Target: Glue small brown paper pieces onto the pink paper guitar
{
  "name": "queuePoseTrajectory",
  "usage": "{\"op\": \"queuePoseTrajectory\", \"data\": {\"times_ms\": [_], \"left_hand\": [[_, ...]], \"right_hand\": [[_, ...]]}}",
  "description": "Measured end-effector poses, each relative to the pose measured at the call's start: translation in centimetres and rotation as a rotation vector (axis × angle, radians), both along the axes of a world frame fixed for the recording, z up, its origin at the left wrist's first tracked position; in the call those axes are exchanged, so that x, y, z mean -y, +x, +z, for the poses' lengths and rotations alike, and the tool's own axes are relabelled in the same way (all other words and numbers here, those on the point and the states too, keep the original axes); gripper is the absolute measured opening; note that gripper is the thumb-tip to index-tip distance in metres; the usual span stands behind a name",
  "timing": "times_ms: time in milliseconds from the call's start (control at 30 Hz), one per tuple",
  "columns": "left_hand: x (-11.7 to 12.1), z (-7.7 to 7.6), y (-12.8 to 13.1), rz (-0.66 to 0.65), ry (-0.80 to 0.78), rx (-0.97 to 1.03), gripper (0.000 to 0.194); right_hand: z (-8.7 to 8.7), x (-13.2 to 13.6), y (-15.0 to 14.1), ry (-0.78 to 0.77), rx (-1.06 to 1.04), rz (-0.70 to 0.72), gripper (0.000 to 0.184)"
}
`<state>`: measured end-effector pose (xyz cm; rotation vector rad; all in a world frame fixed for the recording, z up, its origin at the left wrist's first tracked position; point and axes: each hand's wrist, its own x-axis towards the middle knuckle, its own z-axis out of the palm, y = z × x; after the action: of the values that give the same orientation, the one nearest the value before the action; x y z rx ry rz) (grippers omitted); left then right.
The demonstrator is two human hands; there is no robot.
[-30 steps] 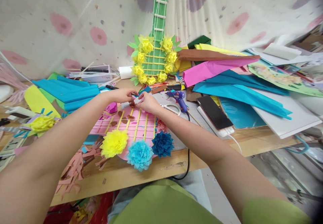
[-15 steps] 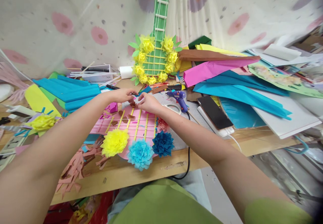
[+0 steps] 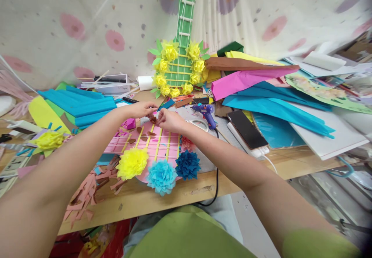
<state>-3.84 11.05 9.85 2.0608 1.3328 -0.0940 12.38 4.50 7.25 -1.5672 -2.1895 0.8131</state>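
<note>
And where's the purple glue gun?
In the head view, the purple glue gun lies on the table just right of centre, between the person's right hand and the black smartphone.

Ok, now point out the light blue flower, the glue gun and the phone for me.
Light blue flower (image 3: 162, 177), head view: the middle of its petals.
Glue gun (image 3: 207, 113), head view: its purple body.
Phone (image 3: 247, 129), head view: its dark screen.
</note>
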Motion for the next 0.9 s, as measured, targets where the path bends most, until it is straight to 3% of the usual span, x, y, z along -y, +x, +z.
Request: {"op": "queuePoseTrajectory", "data": {"times_ms": [533, 733, 900], "left_hand": [[0.4, 0.0, -0.4, 0.088, -0.016, 0.057, 0.052], [0.7, 0.1, -0.7, 0.086, -0.04, 0.072, 0.051], [0.8, 0.0, -1.9, 0.124, 0.009, 0.075, 0.051]], "right_hand": [[-0.1, 0.1, 0.1, 0.049, 0.011, 0.108, 0.021], [0.1, 0.3, 0.6, -0.017, -0.115, 0.104, 0.025], [0.7, 0.8, 2.8, -0.036, -0.282, 0.09, 0.031]]}}
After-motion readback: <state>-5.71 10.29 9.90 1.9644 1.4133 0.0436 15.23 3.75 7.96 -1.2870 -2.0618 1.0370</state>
